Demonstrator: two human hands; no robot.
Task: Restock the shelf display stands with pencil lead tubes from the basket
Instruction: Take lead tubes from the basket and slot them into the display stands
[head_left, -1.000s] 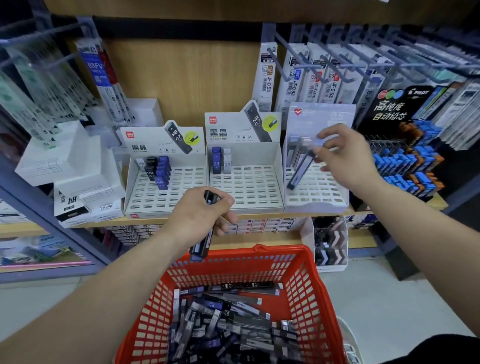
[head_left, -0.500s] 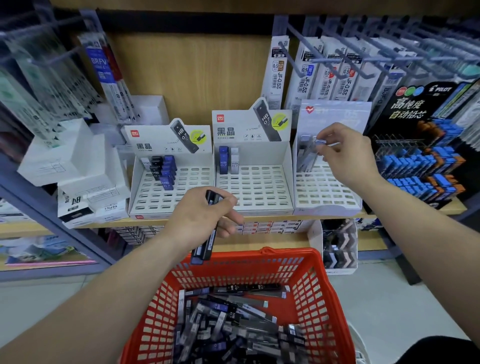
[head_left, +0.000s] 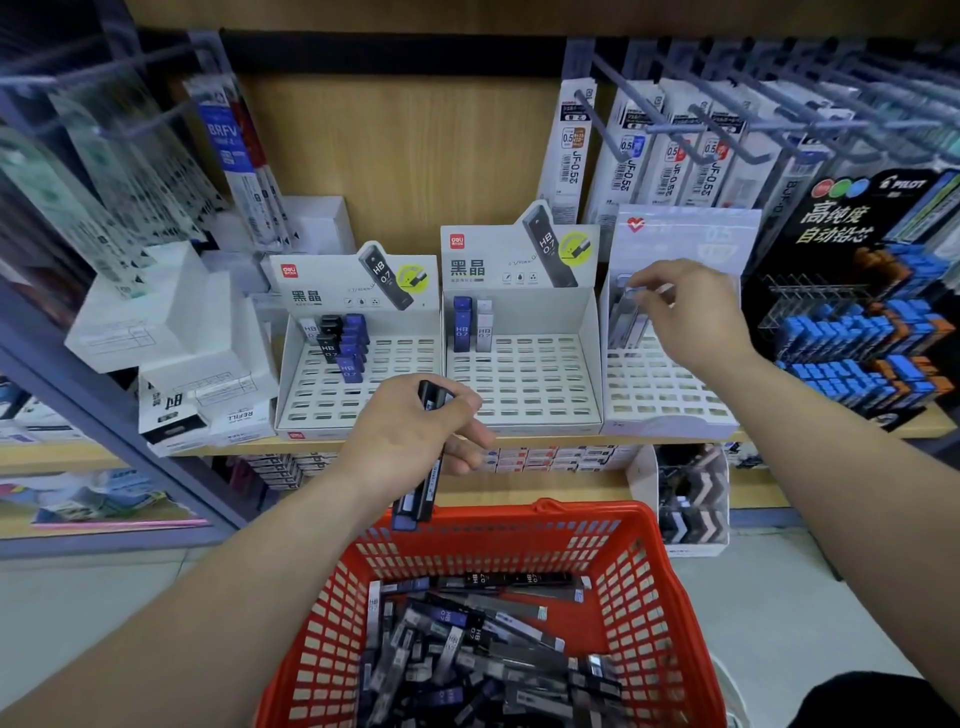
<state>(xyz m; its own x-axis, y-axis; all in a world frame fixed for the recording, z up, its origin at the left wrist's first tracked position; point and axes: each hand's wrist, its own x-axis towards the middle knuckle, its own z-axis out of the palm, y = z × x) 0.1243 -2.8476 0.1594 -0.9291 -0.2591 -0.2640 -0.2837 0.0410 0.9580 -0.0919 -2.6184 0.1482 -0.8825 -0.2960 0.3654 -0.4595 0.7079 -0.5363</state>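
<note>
A red basket (head_left: 654, 582) low in the middle holds several dark pencil lead tubes (head_left: 467, 639). Three white slotted display stands sit on the shelf: the left stand (head_left: 332, 410) has several black and blue tubes at its back, the middle stand (head_left: 524, 395) has two tubes, the right stand (head_left: 654, 400) has a few grey ones. My left hand (head_left: 410, 431) grips a small bundle of dark tubes (head_left: 421, 493) above the basket. My right hand (head_left: 685, 312) pinches the top of a grey tube (head_left: 626, 317) standing in the right stand's back row.
White refill boxes (head_left: 171, 364) are stacked left of the stands. Hanging refill packs (head_left: 639, 150) on metal hooks jut out above. A black Pilot display (head_left: 862, 312) with blue and orange tubes stands at the right. A lower shelf holds more boxes (head_left: 691, 499).
My right hand has carried the grey tube from a slant over the right stand to upright at its back row. My left hand and its bundle have barely moved.
</note>
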